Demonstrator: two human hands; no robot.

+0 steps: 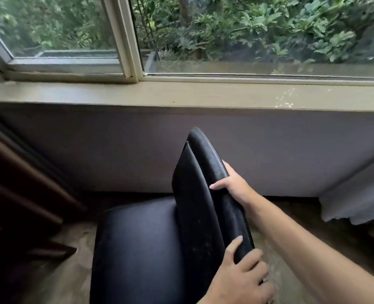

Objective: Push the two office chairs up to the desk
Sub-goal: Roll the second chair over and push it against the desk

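Note:
A black leather office chair (137,249) stands below me, its seat toward the left and its backrest (203,194) running from the wall toward me. My right hand (232,185) grips the far part of the backrest's top edge, thumb on the near face. My left hand (240,275) grips the near end of the same edge. The dark wooden desk (12,194) is at the left, with a gap of floor between it and the seat. Only one chair is in view.
A wall with a wide window sill (181,95) lies straight ahead, close behind the chair. White cloth (361,198) hangs at the right. Worn carpet floor (72,270) shows around the chair.

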